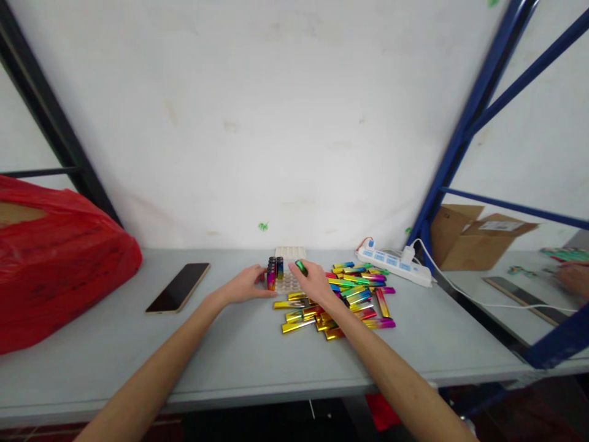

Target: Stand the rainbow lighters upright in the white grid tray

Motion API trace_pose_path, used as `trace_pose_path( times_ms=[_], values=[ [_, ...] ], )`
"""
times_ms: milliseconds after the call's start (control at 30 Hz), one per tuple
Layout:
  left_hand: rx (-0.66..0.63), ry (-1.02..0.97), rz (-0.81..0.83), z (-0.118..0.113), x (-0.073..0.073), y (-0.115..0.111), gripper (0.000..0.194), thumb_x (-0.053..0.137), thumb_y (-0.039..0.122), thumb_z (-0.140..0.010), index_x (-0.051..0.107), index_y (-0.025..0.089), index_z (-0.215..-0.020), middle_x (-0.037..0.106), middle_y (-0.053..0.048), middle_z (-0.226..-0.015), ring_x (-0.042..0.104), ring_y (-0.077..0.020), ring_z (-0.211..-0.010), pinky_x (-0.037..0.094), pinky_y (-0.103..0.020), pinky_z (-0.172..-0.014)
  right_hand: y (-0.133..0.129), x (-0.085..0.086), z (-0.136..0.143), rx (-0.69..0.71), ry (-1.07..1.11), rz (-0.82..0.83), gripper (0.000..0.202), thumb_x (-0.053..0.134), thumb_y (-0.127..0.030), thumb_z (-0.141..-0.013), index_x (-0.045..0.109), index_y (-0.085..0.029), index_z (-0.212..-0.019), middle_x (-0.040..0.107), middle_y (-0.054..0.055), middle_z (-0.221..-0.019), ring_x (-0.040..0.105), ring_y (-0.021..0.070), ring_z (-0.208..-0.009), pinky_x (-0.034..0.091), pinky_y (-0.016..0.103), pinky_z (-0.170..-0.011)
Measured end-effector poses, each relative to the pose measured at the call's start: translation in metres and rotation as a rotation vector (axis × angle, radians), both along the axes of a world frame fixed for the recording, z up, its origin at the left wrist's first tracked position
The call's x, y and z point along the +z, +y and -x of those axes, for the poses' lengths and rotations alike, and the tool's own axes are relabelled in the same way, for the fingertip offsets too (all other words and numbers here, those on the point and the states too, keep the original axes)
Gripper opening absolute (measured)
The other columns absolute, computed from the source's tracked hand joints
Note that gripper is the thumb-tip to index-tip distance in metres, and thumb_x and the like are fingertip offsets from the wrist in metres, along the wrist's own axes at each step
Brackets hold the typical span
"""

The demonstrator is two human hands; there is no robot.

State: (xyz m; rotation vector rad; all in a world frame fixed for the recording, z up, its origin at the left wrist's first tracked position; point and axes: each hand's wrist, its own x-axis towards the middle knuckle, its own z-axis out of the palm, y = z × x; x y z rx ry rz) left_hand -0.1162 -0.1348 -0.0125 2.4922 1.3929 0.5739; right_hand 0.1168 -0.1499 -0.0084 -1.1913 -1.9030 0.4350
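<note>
A white tray (289,283) with rows of small round pockets sits near the wall, and several shiny metallic lighter-shaped tubes (271,279) stand upright at its left side. My left hand (246,285) curves around the tray's near left corner, thumb along the front edge and fingers by the standing tubes. Over the tray's right side, my right hand (315,281) pinches a green metallic tube (301,267), tilted, its end showing above the fingers. A loose pile of gold, red, green, blue and purple tubes (359,294) lies to the right, partly hidden under my right wrist.
A phone (178,288) lies at left beside a big red plastic bag (59,264). Behind the pile is a white power strip (396,265) with a cable running right. Beyond the blue metal frame (460,141) are a cardboard box (473,239) and another person's hand (575,278).
</note>
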Motion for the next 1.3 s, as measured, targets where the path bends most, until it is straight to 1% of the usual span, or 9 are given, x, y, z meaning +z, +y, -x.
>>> trace_pose_path(
  times_ms=[133, 267, 433, 667, 833, 967, 1067, 1167, 1300],
  values=[
    [0.008, 0.032, 0.012, 0.001, -0.001, 0.001, 0.058, 0.07, 0.067, -0.07, 0.066, 0.015, -0.097, 0.064, -0.006, -0.088, 0.057, -0.0228, -0.08, 0.044, -0.03, -0.071, 0.0, 0.0, -0.002, 0.113, -0.057, -0.059, 0.031, 0.037, -0.039, -0.103, 0.053, -0.02, -0.086, 0.057, 0.0, -0.077, 0.052, 0.0151, -0.074, 0.035, 0.025, -0.068],
    [0.0, 0.056, 0.008, 0.001, -0.002, 0.002, 0.061, 0.068, 0.068, -0.072, 0.065, 0.014, -0.098, 0.063, -0.006, -0.089, 0.057, -0.0228, -0.079, 0.044, -0.03, -0.07, -0.001, 0.001, -0.003, 0.107, -0.188, -0.228, 0.033, 0.039, -0.041, -0.103, 0.055, -0.019, -0.084, 0.059, 0.005, -0.087, 0.055, 0.0183, -0.085, 0.038, 0.028, -0.079],
    [0.002, 0.041, -0.011, 0.0, -0.004, 0.002, 0.063, 0.068, 0.071, -0.069, 0.066, 0.015, -0.097, 0.064, -0.006, -0.088, 0.057, -0.0221, -0.078, 0.044, -0.029, -0.069, 0.001, -0.002, -0.001, 0.074, -0.244, -0.131, 0.034, 0.041, -0.043, -0.104, 0.055, -0.02, -0.084, 0.06, 0.001, -0.071, 0.054, 0.016, -0.066, 0.034, 0.027, -0.066],
    [0.002, 0.037, -0.007, 0.001, -0.004, 0.002, 0.065, 0.068, 0.073, -0.068, 0.067, 0.015, -0.097, 0.065, -0.006, -0.088, 0.059, -0.0226, -0.078, 0.045, -0.03, -0.069, 0.009, -0.012, 0.008, 0.149, -0.399, -0.114, 0.026, 0.042, -0.034, -0.105, 0.058, -0.016, -0.097, 0.069, 0.009, -0.092, 0.063, 0.0187, -0.084, 0.041, 0.028, -0.075],
    [-0.003, 0.042, -0.012, 0.002, -0.005, 0.003, 0.064, 0.068, 0.073, -0.069, 0.066, 0.015, -0.095, 0.065, -0.007, -0.087, 0.058, -0.0222, -0.076, 0.045, -0.03, -0.068, 0.008, -0.006, 0.01, 0.134, -0.491, -0.114, 0.03, 0.037, -0.036, -0.106, 0.056, -0.013, -0.111, 0.07, 0.014, -0.104, 0.066, 0.0224, -0.093, 0.044, 0.03, -0.079],
    [-0.012, 0.062, -0.014, 0.002, -0.003, 0.002, 0.061, 0.067, 0.071, -0.071, 0.066, 0.015, -0.095, 0.064, -0.007, -0.087, 0.057, -0.022, -0.076, 0.044, -0.03, -0.068, 0.007, -0.001, 0.01, 0.172, -0.572, -0.085, 0.033, 0.034, -0.037, -0.106, 0.051, -0.014, -0.122, 0.072, 0.013, -0.105, 0.067, 0.0228, -0.094, 0.045, 0.03, -0.079],
    [-0.004, 0.064, -0.007, 0.001, -0.002, 0.002, 0.062, 0.067, 0.071, -0.071, 0.067, 0.015, -0.097, 0.064, -0.006, -0.088, 0.058, -0.0224, -0.078, 0.045, -0.03, -0.069, 0.007, -0.002, 0.013, 0.081, -0.655, -0.099, 0.034, 0.034, -0.039, -0.106, 0.054, -0.016, -0.121, 0.072, 0.014, -0.103, 0.068, 0.0245, -0.094, 0.045, 0.034, -0.083],
    [0.008, 0.068, 0.003, 0.0, -0.001, 0.002, 0.061, 0.067, 0.071, -0.07, 0.067, 0.015, -0.095, 0.064, -0.006, -0.087, 0.057, -0.0222, -0.077, 0.044, -0.03, -0.068, 0.006, -0.002, 0.014, 0.021, -0.673, -0.101, 0.031, 0.044, -0.041, -0.103, 0.059, -0.016, -0.112, 0.072, 0.015, -0.103, 0.067, 0.0261, -0.095, 0.044, 0.038, -0.088],
    [0.008, 0.017, 0.004, 0.0, -0.002, 0.002, 0.058, 0.069, 0.068, -0.069, 0.068, 0.017, -0.096, 0.065, -0.005, -0.086, 0.057, -0.0211, -0.075, 0.044, -0.029, -0.068, -0.003, 0.011, 0.001, 0.197, -0.486, -0.111, 0.026, 0.056, -0.04, -0.098, 0.064, -0.016, -0.107, 0.071, 0.01, -0.094, 0.065, 0.0213, -0.084, 0.044, 0.033, -0.081]
  ],
)
